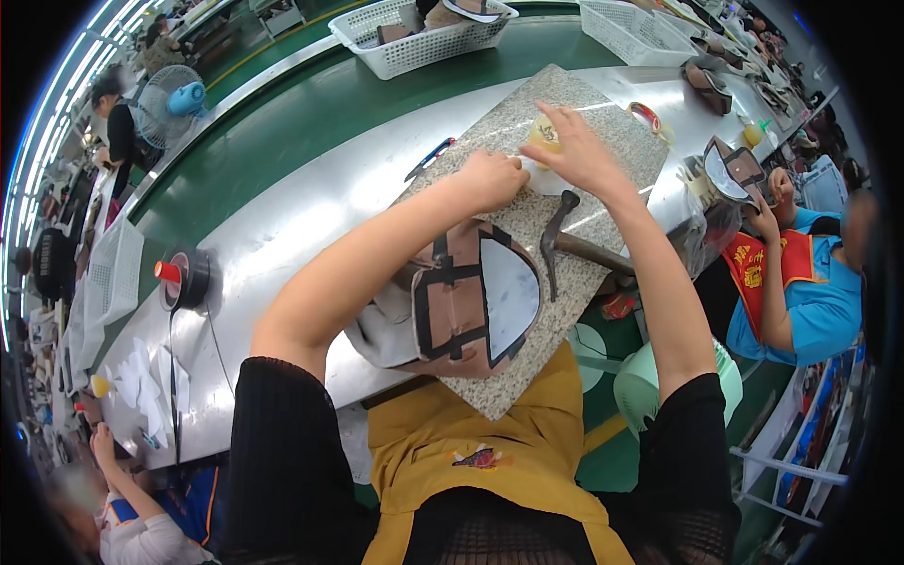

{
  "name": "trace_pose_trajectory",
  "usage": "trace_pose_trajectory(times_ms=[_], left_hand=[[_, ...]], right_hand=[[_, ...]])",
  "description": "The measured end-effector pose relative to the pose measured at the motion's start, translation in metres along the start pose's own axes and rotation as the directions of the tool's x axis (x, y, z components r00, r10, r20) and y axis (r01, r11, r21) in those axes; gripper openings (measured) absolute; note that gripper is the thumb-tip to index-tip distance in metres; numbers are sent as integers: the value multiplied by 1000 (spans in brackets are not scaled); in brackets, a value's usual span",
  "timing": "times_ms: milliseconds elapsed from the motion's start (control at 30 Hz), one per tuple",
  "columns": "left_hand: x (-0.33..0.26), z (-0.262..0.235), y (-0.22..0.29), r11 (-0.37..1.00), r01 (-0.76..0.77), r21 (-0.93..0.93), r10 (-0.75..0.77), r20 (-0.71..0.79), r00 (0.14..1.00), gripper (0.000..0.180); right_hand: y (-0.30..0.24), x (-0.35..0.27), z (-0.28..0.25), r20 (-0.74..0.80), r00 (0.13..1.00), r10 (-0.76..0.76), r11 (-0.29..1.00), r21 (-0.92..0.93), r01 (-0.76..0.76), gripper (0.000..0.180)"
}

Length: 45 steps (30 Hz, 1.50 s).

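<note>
Our mustard-yellow apron (471,433) lies nearest, and past it both our forearms reach forward and inward over a speckled stone slab (513,118) on the metal table (282,221). We angle the left arm up to the right from a bent elbow, its left hand (494,179) knuckles-up with the fingers curled in at a small white piece (533,169); whether they pinch it, we cannot tell. Our right forearm slants up to the left, and its right hand (576,151) has the thumb set apart from the extended fingers, with a small yellowish container (545,134) between them; we cannot tell whether they grip it. That container, marked in dark print, is over the upper part of the slab, close to our left fingertips, its contents hidden from us. Nearer us, a brown pouch (454,320) with black bands and a pale panel rests partly on the slab, just beside a hammer (589,249). Beyond the table we see a white perforated basket (424,58) holding brown and dark pieces (414,26). Another white basket (633,38) stands to its right, and a third basket (115,268) sits far to our left; we cannot make out what either contains.
</note>
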<state>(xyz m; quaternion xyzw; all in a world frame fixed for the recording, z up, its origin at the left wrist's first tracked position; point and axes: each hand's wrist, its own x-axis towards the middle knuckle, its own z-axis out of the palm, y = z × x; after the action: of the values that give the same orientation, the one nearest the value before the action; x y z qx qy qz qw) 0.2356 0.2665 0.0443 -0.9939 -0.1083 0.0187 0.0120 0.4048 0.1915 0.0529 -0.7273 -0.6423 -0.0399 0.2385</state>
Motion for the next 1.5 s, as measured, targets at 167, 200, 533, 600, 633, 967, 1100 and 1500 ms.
trace_pose_trajectory(times_ms=[167, 200, 533, 600, 633, 967, 1100, 1500], left_hand=[[7, 18, 2, 999, -35, -36, 34, -9, 999, 29], [7, 19, 0, 999, -39, -25, 38, -20, 999, 28], [7, 11, -12, 955, 119, -272, -118, 23, 993, 25], [-10, -2, -18, 937, 92, -336, -134, -105, 985, 23], [-24, -15, -18, 936, 56, -349, -99, -105, 989, 23], [-176, -36, 44, 997, 24, -76, -19, 64, 998, 49], [-165, -35, 51, 992, 63, -112, -41, 189, 981, 52], [-162, -16, 54, 996, 23, -91, -12, 114, 993, 48]], right_hand=[[41, -5, -3, 77, 975, 207, 938, 269, -220, 80], [44, -3, -7, 40, 972, 231, 902, 365, -229, 79], [18, -81, -77, 50, 859, 509, -195, 979, 58, 54], [-4, -101, -81, 113, 888, 447, -247, 969, 1, 55], [-18, -111, -82, 125, 881, 457, -203, 979, -34, 55], [-107, -175, -68, -19, 996, 83, 851, 521, -61, 69], [-116, -174, -56, 18, 1000, -12, 955, 296, 7, 68], [-118, -112, -7, -7, 997, -77, 990, 121, 77, 61]])
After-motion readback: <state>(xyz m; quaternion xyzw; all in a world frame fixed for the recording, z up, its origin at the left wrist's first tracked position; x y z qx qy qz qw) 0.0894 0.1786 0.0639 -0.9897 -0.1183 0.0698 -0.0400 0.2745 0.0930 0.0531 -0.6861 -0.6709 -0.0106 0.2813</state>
